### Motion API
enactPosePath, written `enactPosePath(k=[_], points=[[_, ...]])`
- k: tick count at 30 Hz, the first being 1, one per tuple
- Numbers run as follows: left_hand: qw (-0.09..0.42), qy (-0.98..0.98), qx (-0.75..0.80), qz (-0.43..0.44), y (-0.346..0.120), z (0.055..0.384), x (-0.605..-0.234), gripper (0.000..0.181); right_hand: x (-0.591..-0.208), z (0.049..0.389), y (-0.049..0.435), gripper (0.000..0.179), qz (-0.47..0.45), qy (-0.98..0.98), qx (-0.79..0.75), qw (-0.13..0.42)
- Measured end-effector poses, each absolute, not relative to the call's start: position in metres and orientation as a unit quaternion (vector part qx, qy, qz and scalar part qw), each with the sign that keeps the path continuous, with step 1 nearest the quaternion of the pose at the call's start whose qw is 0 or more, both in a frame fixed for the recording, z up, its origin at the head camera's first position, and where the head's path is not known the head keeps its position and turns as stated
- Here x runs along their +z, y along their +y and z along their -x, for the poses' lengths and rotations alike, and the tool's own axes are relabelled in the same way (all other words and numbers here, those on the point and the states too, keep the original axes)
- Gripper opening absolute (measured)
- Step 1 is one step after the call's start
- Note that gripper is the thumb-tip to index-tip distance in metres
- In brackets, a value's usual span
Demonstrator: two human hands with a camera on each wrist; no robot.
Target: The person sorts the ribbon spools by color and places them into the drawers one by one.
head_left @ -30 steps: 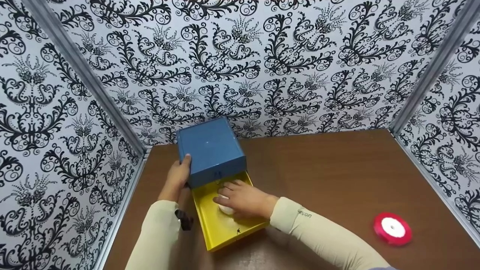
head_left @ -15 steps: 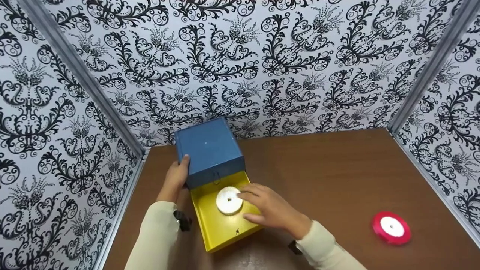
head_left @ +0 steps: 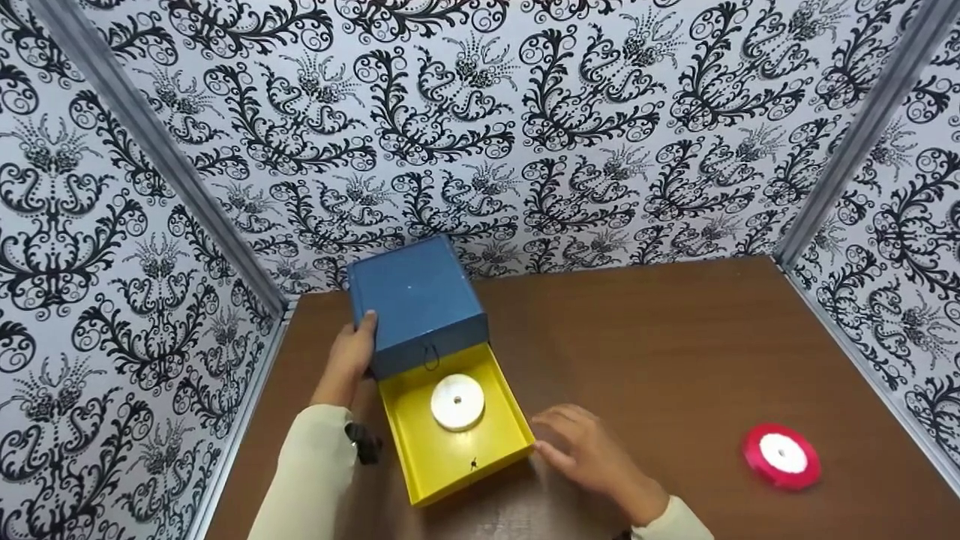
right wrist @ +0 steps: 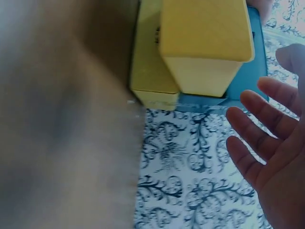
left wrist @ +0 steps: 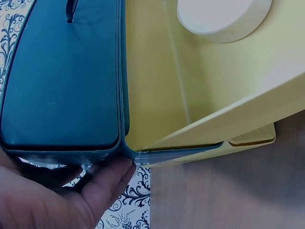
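In the head view, a blue box (head_left: 416,296) with a dark loop on its front stands at the back left. Its yellow drawer (head_left: 491,442) is pulled out toward me. Inside the drawer lies a white spool (head_left: 457,403), flat, with a small centre hole. My left hand (head_left: 351,358) holds the blue box by its left side, thumb on the top edge; the left wrist view shows the fingers (left wrist: 107,179) against its side. Just right of the drawer's front corner is my right hand (head_left: 589,450), fingers spread and holding nothing in the right wrist view.
A red spool (head_left: 782,456) with a white centre lies on the brown table (head_left: 637,337) at the right. Patterned walls (head_left: 570,150) close in the back and sides. A second yellow part (right wrist: 150,62) shows beside the drawer in the right wrist view.
My right hand has let go of the white spool, leaving it in the drawer, and has moved right, out past the drawer's edge. My left hand stays on the box.
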State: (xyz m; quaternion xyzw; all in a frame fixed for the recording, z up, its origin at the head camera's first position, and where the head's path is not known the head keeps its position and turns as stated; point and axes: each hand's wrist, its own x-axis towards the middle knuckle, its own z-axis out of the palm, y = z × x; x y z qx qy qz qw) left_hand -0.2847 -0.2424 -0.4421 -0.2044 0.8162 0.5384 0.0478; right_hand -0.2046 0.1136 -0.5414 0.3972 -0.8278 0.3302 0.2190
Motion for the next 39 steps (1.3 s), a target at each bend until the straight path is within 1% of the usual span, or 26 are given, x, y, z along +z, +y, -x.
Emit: enactPosePath(k=[7, 10, 12, 15, 19, 22, 27, 31, 35, 37, 39], points=[[0.048, 0.841, 0.501, 0.200, -0.241, 0.284, -0.441, 0.075, -0.571, 0.188, 0.116, 0.017, -0.335, -0.839, 0.410, 0.128], [0.050, 0.836, 0.509, 0.200, -0.242, 0.284, -0.440, 0.076, -0.580, 0.182, 0.115, 0.009, -0.323, -0.831, 0.447, 0.072], [0.048, 0.833, 0.514, 0.201, -0.242, 0.284, -0.440, 0.077, -0.584, 0.180, 0.114, 0.006, -0.319, -0.825, 0.466, 0.029], [0.045, 0.830, 0.518, 0.203, -0.243, 0.284, -0.439, 0.077, -0.590, 0.177, 0.109, 0.014, -0.322, -0.815, 0.482, -0.026], [0.048, 0.832, 0.515, 0.201, -0.242, 0.284, -0.440, 0.077, -0.597, 0.173, 0.099, 0.023, -0.353, -0.795, 0.490, -0.057], [0.051, 0.831, 0.516, 0.204, -0.242, 0.284, -0.441, 0.077, -0.601, 0.173, 0.091, 0.023, -0.371, -0.777, 0.502, -0.078], [0.050, 0.828, 0.518, 0.207, -0.242, 0.284, -0.441, 0.078, -0.605, 0.175, 0.080, 0.026, -0.362, -0.749, 0.536, -0.147], [0.051, 0.824, 0.525, 0.206, -0.241, 0.284, -0.440, 0.077, -0.608, 0.178, 0.071, 0.029, -0.361, -0.697, 0.578, -0.221], [0.047, 0.819, 0.534, 0.203, -0.241, 0.284, -0.439, 0.073, -0.607, 0.182, 0.062, 0.032, -0.337, -0.635, 0.626, -0.301], [0.047, 0.815, 0.541, 0.204, -0.241, 0.285, -0.439, 0.072, -0.605, 0.182, 0.059, 0.032, -0.325, -0.620, 0.640, -0.317], [0.048, 0.812, 0.545, 0.204, -0.241, 0.285, -0.440, 0.072, -0.605, 0.181, 0.055, 0.031, -0.320, -0.610, 0.650, -0.321]])
